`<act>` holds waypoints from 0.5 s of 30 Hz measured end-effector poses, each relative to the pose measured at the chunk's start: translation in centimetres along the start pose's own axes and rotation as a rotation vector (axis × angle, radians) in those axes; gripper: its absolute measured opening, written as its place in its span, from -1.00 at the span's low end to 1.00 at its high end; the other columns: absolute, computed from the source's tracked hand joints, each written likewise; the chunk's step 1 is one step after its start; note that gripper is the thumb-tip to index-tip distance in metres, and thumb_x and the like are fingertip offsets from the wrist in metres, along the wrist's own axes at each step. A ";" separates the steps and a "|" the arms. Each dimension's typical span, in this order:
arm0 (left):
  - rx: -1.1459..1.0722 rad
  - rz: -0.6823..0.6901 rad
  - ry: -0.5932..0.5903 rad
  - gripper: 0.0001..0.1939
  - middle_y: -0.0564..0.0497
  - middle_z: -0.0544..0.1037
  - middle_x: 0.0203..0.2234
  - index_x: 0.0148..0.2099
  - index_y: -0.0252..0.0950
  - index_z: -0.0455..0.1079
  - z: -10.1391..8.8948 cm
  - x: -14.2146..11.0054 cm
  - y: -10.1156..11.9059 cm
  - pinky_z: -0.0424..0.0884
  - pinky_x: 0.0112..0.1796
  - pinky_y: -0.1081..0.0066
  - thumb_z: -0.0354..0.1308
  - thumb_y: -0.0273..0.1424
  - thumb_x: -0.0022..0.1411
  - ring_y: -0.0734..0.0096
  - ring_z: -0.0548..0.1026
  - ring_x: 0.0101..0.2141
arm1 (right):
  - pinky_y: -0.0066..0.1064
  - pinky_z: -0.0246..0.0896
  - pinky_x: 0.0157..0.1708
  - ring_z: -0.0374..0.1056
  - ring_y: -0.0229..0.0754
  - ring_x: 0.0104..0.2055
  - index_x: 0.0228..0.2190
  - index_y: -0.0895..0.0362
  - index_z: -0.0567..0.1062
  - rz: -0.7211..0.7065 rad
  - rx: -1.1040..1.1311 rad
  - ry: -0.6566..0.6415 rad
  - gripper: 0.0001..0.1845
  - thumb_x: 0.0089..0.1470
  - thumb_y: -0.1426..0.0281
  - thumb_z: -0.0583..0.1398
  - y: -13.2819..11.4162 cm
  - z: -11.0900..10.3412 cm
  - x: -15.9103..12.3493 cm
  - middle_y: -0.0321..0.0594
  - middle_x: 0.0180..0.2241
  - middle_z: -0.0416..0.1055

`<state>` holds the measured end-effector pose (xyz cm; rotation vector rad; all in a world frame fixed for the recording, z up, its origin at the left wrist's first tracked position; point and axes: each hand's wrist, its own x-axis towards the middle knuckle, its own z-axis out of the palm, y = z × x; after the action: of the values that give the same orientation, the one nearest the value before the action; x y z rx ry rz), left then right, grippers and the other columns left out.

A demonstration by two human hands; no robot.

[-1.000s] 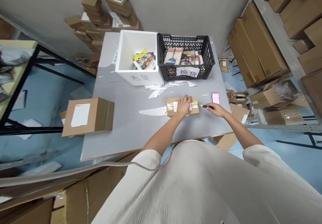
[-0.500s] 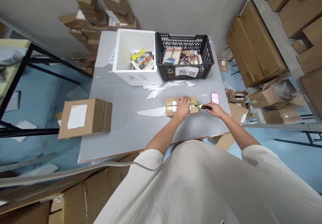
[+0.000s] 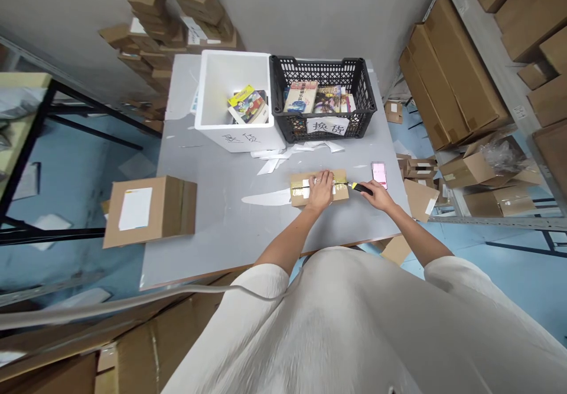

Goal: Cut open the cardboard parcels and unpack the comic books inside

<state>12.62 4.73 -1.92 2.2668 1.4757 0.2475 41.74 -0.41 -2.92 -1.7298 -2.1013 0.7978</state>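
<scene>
1. While the small box (image 3: pixel 341 195) is held down on the grey surface (image 3: pixel 230 228), the left hand (image 3: pixel 321 188) is laid across its top with the fingers extended.
2. The small box is positioned near the front edge of the surface, and its long side is turned roughly parallel to that edge.
3. Shiny tape (image 3: pixel 340 179) is fixed along the top of the small box; a white label is partly covered by the left hand.
4. The knife (image 3: pixel 363 188), with a black and yellow handle, is gripped in the right hand (image 3: pixel 376 195), the fingers being closed around the handle.
5. The blade end is directed at the right end of the small box; the depth of any cut cannot be told.
6. A phone (image 3: pixel 379 175) is placed just beyond the right hand, its lit screen turned up.
7. Paper strips (image 3: pixel 277 156) are scattered between the small box and two containers.
8. Books are held in both containers: the white bin (image 3: pixel 241 137) on the left and the black crate (image 3: pixel 361 123) beside it.
9. A larger box (image 3: pixel 156 220) is set at the left edge of the surface.
</scene>
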 end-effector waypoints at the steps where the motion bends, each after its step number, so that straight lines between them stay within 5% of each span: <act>1: -0.001 -0.003 -0.006 -0.24 -0.31 0.28 0.60 0.69 -0.21 0.08 0.0 0.0 0.0 0.02 0.48 -0.22 -0.06 -0.41 0.52 -0.09 0.21 0.57 | 0.03 0.46 0.21 0.49 0.22 0.13 0.34 0.01 0.59 -0.003 -0.002 0.002 -0.42 0.49 0.05 0.16 0.0 -0.1 0.1 0.04 0.03 0.57; 6: 0.013 -0.011 -0.002 -0.25 -0.30 0.29 0.60 0.69 -0.21 0.08 0.3 0.2 -0.2 0.02 0.48 -0.20 -0.06 -0.42 0.53 -0.08 0.21 0.57 | 0.05 0.44 0.23 0.48 0.25 0.16 0.31 -0.01 0.61 -0.009 0.004 0.009 -0.41 0.49 -0.01 0.15 0.4 -0.4 0.4 0.05 0.06 0.58; 11: 0.018 -0.008 0.010 -0.31 -0.30 0.38 0.54 0.63 -0.22 0.19 0.5 0.5 -0.7 0.05 0.47 -0.17 -0.10 -0.44 0.54 -0.07 0.29 0.53 | 0.12 0.43 0.24 0.47 0.30 0.17 0.32 0.07 0.57 0.064 0.019 0.178 -0.33 0.50 -0.07 0.08 1.8 -2.3 0.8 0.13 0.10 0.57; 15: 0.009 -0.006 0.017 -0.35 -0.30 0.31 0.58 0.61 -0.29 0.23 0.6 0.2 -0.6 0.06 0.49 -0.13 -0.17 -0.39 0.59 -0.04 0.23 0.56 | 0.13 0.41 0.27 0.47 0.30 0.18 0.30 0.06 0.58 0.046 0.006 0.136 -0.32 0.45 -0.13 0.15 1.9 -2.7 0.8 0.11 0.10 0.58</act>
<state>12.43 5.00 -2.70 2.2725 1.4940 0.2594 44.63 1.24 -1.99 -1.7826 -1.9747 0.6785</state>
